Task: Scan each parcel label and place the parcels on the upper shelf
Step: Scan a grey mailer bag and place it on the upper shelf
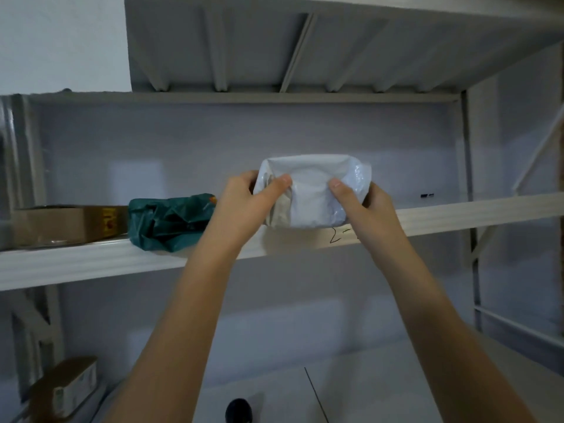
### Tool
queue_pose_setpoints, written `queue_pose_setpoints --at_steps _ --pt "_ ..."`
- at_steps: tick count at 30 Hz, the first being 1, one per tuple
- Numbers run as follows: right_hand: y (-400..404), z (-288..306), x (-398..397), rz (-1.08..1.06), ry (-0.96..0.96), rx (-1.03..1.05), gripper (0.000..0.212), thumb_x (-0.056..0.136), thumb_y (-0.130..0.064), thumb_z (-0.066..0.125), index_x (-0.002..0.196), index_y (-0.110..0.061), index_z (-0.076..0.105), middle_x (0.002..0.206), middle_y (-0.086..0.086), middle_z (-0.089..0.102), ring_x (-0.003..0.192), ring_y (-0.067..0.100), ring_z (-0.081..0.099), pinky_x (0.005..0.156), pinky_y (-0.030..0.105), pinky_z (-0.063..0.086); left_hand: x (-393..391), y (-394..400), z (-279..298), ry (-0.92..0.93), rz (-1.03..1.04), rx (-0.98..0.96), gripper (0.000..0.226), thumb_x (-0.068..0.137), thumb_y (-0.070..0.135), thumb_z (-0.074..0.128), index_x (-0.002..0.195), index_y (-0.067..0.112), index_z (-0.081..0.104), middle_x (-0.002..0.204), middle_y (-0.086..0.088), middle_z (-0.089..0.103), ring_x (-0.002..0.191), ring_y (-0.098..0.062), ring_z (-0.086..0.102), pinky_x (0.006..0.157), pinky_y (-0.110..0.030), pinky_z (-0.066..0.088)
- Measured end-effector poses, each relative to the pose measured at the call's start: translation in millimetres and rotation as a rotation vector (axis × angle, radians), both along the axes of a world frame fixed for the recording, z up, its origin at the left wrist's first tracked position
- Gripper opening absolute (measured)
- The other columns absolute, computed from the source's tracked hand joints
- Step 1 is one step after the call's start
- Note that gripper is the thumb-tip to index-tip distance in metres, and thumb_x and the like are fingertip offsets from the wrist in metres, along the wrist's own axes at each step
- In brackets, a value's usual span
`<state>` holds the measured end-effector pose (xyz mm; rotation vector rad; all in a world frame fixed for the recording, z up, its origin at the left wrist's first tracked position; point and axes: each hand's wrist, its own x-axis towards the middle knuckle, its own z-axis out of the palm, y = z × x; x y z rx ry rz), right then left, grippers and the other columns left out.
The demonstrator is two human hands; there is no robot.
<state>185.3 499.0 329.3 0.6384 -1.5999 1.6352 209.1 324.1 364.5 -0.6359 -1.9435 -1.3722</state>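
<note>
Both arms reach up and forward; the left hand [241, 199] and right hand [367, 203] grip the white parcel [311, 190] from either side, thumbs on its front, at the upper shelf [91, 261] edge, beside a green parcel [171, 221].

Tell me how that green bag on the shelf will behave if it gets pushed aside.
The green bag looks crumpled and slack, so it will probably fold rather than slide stiffly. Its glossy plastic may slip easily on the shelf. It lies flat, so tipping seems unlikely.

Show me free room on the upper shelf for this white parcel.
Bare shelf runs from the white parcel right to the upright post. Left is crowded: green bag touching the cardboard box.
</note>
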Motion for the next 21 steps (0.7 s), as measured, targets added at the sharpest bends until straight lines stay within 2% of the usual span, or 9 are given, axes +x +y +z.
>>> queue_pose_setpoints --at_steps 3,6,8,11,13,15,17,19,21 --pt "-1.0 -1.4 -24.0 -0.064 -0.033 0.044 0.027 0.086 -0.037 0.061 0.107 -0.022 0.057 0.100 -0.010 0.067 0.086 -0.001 0.066 0.069 0.015 0.054 -21.1 1.3 -3.1 -0.023 0.086 -0.078 0.023 0.092 0.034 0.056 0.083 0.015 0.066 0.086 -0.006 0.071 0.077 -0.016 0.067 0.076 -0.042 0.055" --pt "-1.1 -4.1 -41.1 -0.146 -0.023 0.080 0.033 0.085 -0.042 0.061 0.111 -0.023 0.051 0.100 -0.016 0.062 0.092 0.000 0.062 0.074 0.019 0.052 -38.7 3.8 -6.7 0.020 0.161 -0.134 0.025 0.094 0.034 0.052 0.089 0.014 0.066 0.089 -0.006 0.070 0.084 -0.021 0.066 0.081 -0.045 0.054" --pt "-1.7 -3.8 -48.7 -0.185 -0.036 0.113 0.036 0.085 -0.046 0.059 0.112 -0.022 0.052 0.102 -0.013 0.064 0.095 0.005 0.062 0.078 0.024 0.053 -49.1 6.6 -6.4 0.037 0.204 -0.143 0.026 0.095 0.033 0.050 0.094 0.012 0.065 0.092 -0.007 0.070 0.088 -0.025 0.065 0.082 -0.044 0.053" --pt "-2.6 -0.4 -58.9 -0.303 -0.064 0.226 0.046 0.086 -0.053 0.052 0.114 -0.017 0.058 0.106 0.000 0.068 0.098 0.020 0.064 0.087 0.042 0.053 -64.2 10.9 -4.6 0.033 0.292 -0.168 0.029 0.096 0.036 0.047 0.096 0.011 0.063 0.089 -0.005 0.067 0.087 -0.027 0.064 0.079 -0.041 0.053" --pt "-2.2 2.4 -66.2 -0.372 -0.076 0.293 0.048 0.086 -0.055 0.049 0.111 -0.016 0.061 0.104 0.003 0.069 0.096 0.024 0.064 0.086 0.044 0.052 -73.1 12.8 -4.5 0.045 0.347 -0.191 0.029 0.096 0.037 0.046 0.093 0.012 0.061 0.082 -0.002 0.063 0.084 -0.028 0.063 0.075 -0.040 0.052" --pt "-2.1 4.0 -74.1 -0.410 -0.086 0.330 0.050 0.087 -0.056 0.047 0.109 -0.014 0.062 0.103 0.006 0.069 0.097 0.027 0.062 0.085 0.044 0.051 -80.1 14.9 -4.4 0.055 0.393 -0.213 0.032 0.097 0.037 0.045 0.095 0.010 0.061 0.084 -0.005 0.064 0.084 -0.028 0.062 0.076 -0.042 0.053" --pt "-3.1 5.2 -80.6 -0.470 -0.096 0.367 0.053 0.088 -0.058 0.044 0.105 -0.011 0.062 0.097 0.008 0.070 0.099 0.031 0.060 0.089 0.046 0.049 -85.7 15.9 -4.1 0.046 0.422 -0.228 0.034 0.097 0.038 0.044 0.097 0.009 0.062 0.089 -0.007 0.066 0.085 -0.028 0.062 0.079 -0.044 0.053" --pt "-3.9 4.9 -84.1 -0.526 -0.085 0.405 0.057 0.088 -0.059 0.040 0.098 -0.007 0.061 0.081 0.007 0.066 0.093 0.031 0.059 0.095 0.047 0.045 -88.1 16.2 -4.9 0.036 0.456 -0.245 0.037 0.097 0.041 0.043 0.100 0.009 0.061 0.092 -0.008 0.066 0.087 -0.028 0.062 0.080 -0.045 0.053" --pt "-3.7 2.7 -86.0 -0.551 -0.033 0.398 0.051 0.090 -0.054 0.042 0.092 -0.006 0.057 0.065 -0.003 0.054 0.076 0.015 0.054 0.102 0.047 0.041 -87.2 18.3 -8.5 0.052 0.535 -0.261 0.041 0.096 0.044 0.041 0.113 0.011 0.058 0.099 -0.010 0.066 0.093 -0.031 0.062 0.082 -0.044 0.052"
